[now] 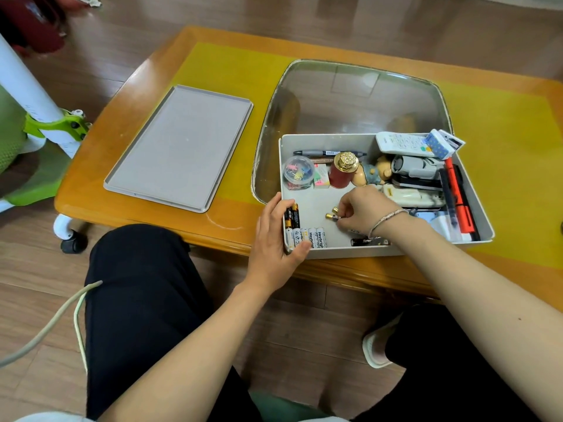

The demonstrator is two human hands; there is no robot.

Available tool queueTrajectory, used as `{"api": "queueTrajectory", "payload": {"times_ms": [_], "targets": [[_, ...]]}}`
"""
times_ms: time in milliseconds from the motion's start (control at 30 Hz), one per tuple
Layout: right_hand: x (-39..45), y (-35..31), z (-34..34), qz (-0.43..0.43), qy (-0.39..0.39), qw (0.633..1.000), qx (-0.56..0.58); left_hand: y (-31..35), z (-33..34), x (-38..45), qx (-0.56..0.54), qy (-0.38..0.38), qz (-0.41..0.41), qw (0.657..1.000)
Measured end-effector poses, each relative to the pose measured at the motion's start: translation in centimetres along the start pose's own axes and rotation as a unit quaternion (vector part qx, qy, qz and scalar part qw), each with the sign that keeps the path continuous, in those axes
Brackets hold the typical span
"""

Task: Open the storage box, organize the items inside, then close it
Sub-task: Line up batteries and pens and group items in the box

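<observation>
The open grey storage box (359, 251) sits at the table's near edge, its flat lid (179, 147) lying apart to the left. My left hand (274, 239) grips the box's near-left corner, thumb over the rim beside a row of white and black batteries (304, 236). Inside the box, my right hand (364, 210) pinches two small gold-tipped batteries (331, 214) above the floor. Further back lie a pen (323, 153), a clip jar (298, 172), a red tin with a gold top (342, 172), a figurine (370, 173), remotes (399, 144) and orange markers (460, 202).
The orange wooden table (122, 166) carries yellow mats and a glass inset (350, 95). A green-and-white chair base (51, 126) stands left of the table. My knees in black trousers sit just below the table edge. A pale cord (61, 318) hangs at the left.
</observation>
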State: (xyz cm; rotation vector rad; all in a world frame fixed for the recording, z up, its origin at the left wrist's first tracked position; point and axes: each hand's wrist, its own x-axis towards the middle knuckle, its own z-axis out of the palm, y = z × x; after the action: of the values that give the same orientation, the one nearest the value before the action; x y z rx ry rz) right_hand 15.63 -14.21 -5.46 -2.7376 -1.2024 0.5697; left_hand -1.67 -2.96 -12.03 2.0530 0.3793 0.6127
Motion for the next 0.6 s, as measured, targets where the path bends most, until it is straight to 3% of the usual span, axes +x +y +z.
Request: {"api": "queueTrajectory", "payload": {"times_ms": [133,300,433,600], "targets": [[0.0,1.3,-1.2,0.047,0.06,0.997,-0.018,0.0,0.1,0.0,-0.004,0.004,-0.002,1.0],[-0.8,1.8,-1.2,0.034,0.035,0.997,-0.056,0.0,0.2,0.0,-0.003,0.004,-0.005,1.0],[-1.3,1.2,-0.7,0.021,-0.046,0.996,-0.07,-0.1,0.1,0.0,-0.003,0.006,-0.003,1.0],[-1.1,0.9,-0.4,0.008,-0.051,0.995,-0.081,0.0,0.1,0.0,-0.003,0.003,-0.004,1.0]]}}
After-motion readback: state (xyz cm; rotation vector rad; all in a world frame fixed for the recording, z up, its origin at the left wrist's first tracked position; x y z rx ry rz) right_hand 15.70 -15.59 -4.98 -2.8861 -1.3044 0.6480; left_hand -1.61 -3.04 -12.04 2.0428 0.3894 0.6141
